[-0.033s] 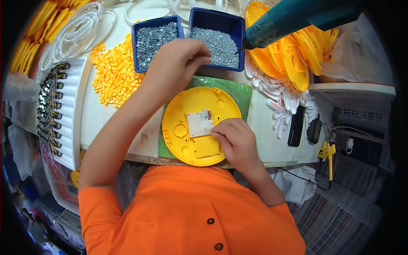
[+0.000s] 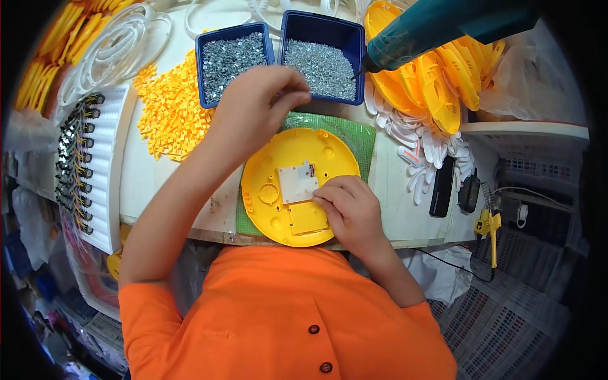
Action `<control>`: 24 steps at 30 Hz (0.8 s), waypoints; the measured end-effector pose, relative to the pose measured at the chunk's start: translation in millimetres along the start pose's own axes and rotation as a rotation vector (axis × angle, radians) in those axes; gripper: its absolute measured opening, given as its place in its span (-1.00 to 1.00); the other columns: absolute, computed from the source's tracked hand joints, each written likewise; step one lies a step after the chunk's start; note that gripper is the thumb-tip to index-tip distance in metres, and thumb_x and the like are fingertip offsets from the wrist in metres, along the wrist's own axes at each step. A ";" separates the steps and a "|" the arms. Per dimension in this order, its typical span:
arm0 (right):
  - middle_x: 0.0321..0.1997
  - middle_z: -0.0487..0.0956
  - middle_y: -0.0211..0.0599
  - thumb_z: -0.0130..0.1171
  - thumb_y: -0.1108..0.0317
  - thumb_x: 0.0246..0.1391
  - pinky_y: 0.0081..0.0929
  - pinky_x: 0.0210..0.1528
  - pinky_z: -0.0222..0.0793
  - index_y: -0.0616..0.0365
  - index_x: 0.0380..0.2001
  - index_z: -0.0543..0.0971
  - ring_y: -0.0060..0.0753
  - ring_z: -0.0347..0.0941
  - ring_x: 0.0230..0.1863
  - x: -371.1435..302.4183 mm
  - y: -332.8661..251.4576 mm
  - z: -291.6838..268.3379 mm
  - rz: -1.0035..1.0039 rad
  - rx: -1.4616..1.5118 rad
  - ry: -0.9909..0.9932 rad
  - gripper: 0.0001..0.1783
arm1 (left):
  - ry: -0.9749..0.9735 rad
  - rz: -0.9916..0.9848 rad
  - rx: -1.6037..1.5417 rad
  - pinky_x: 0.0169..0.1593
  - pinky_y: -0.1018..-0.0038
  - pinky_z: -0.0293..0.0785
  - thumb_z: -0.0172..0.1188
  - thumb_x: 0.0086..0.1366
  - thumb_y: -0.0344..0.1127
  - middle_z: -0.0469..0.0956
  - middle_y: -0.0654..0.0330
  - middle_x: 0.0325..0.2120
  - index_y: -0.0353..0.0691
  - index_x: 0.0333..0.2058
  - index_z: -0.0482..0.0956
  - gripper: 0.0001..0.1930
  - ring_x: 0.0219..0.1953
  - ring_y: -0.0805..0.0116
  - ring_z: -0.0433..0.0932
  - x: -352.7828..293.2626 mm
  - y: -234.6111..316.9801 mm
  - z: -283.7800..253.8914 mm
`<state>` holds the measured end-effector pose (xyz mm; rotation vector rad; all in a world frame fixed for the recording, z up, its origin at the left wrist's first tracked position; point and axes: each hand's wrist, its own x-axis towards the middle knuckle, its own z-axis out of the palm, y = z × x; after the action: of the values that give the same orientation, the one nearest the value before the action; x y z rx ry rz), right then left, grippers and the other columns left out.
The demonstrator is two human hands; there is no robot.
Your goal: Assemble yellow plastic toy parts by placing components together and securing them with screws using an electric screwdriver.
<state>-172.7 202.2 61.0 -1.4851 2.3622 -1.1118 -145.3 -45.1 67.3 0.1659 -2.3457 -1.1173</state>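
- Yellow round housing point(image 2: 288, 149) lies on green mat point(image 2: 364, 142); white square plate point(image 2: 296, 185) near its middle.
- Right hand point(image 2: 354, 206): fingertips bunched at plate's right edge; cannot tell if pinching. Judgement: steady lightly, keep plate flat.
- Left hand point(image 2: 256, 95): thumb and fingers curled by right blue screw tray point(image 2: 324, 28); grip unclear.
- Teal power screwdriver point(image 2: 430, 38) overhangs tray's right rim; skirt its bit.
- Small yellow pieces point(image 2: 168, 104) heaped left.

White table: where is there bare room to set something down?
Bare tabletop shows in two patches: right of the green mat, bordered by the white plastic parts and black case; and on the left, between the foam tray and left forearm, nearer than the small yellow pieces. Crowded: the far side, with blue bins and, right of them, yellow discs.
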 end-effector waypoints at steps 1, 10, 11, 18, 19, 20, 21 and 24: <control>-0.36 0.65 -0.25 0.38 0.51 0.01 -0.28 -0.22 0.49 0.19 -0.34 0.66 -0.11 0.58 -0.29 -2.8 0.5 1.7 0.004 0.003 0.001 -0.88 | -0.005 -0.002 0.001 -0.22 0.24 0.51 0.37 0.20 -0.34 0.64 0.16 -0.41 -0.20 -0.35 0.64 -0.89 -0.32 0.09 0.61 -14.2 5.9 -3.7; -0.28 0.64 -0.21 0.26 0.56 0.14 -0.44 -0.12 0.45 0.29 -0.25 0.65 -0.37 0.55 -0.25 12.5 22.2 -37.1 -0.034 0.084 0.239 -0.90 | -0.272 0.058 0.013 0.03 0.25 0.42 0.49 0.05 -0.38 0.63 0.23 -0.22 -0.16 -0.38 0.58 -0.78 -0.10 0.16 0.56 -107.0 36.1 -16.2; -0.19 0.64 -0.23 0.23 0.53 0.20 -0.45 -0.10 0.44 0.31 -0.18 0.62 -0.43 0.53 -0.22 20.3 23.2 -50.0 0.005 0.065 0.256 -0.87 | -0.261 0.056 0.039 0.06 0.23 0.38 0.49 0.03 -0.37 0.61 0.25 -0.19 -0.14 -0.40 0.57 -0.77 -0.06 0.15 0.53 -111.7 34.9 -12.9; 0.22 0.48 0.26 -0.23 -0.68 0.11 -0.21 0.36 0.32 0.50 0.41 0.07 0.01 0.47 0.25 86.5 -16.5 -83.2 -0.047 0.884 0.182 0.33 | -0.283 0.055 0.033 0.10 0.21 0.32 0.48 0.04 -0.33 0.55 0.26 -0.17 -0.11 -0.42 0.55 -0.77 -0.03 0.15 0.50 -107.3 34.6 -10.9; 0.20 0.49 0.28 -0.29 -0.74 0.06 -0.22 0.35 0.34 0.53 0.42 0.04 0.01 0.47 0.25 96.1 -16.8 -87.1 -0.156 1.002 0.033 0.41 | -0.275 0.052 0.037 0.10 0.21 0.32 0.48 0.04 -0.33 0.55 0.26 -0.17 -0.11 -0.42 0.55 -0.77 -0.03 0.15 0.50 -106.9 35.0 -11.9; 0.20 0.49 0.28 -0.29 -0.74 0.06 -0.22 0.35 0.34 0.53 0.42 0.04 0.01 0.47 0.25 103.7 -15.2 -88.1 -0.161 1.003 0.026 0.41 | -0.285 0.056 0.038 0.09 0.22 0.33 0.47 0.04 -0.34 0.54 0.26 -0.18 -0.11 -0.40 0.56 -0.77 -0.03 0.16 0.49 -106.4 35.5 -12.8; 0.18 0.50 0.29 -0.33 -0.76 0.03 -0.23 0.35 0.34 0.54 0.42 0.01 0.02 0.47 0.25 110.7 -13.5 -88.8 -0.323 1.050 -0.141 0.44 | -0.296 0.062 0.038 0.07 0.23 0.33 0.46 0.04 -0.34 0.54 0.27 -0.20 -0.11 -0.39 0.56 -0.78 -0.03 0.17 0.49 -106.2 36.0 -13.2; 0.05 0.55 0.27 -0.39 -0.79 0.01 -0.17 0.31 0.33 0.54 0.42 0.02 0.00 0.52 0.16 97.7 -43.6 -94.2 -0.107 0.992 -0.172 0.46 | -0.290 0.020 0.020 0.10 0.22 0.31 0.44 0.06 -0.34 0.53 0.27 -0.16 -0.09 -0.40 0.57 -0.81 -0.01 0.16 0.48 -108.4 36.1 -11.9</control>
<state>-234.9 159.3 181.8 -1.2208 1.2491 -1.7140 -42.8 5.6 56.1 -0.0151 -2.6063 -1.1747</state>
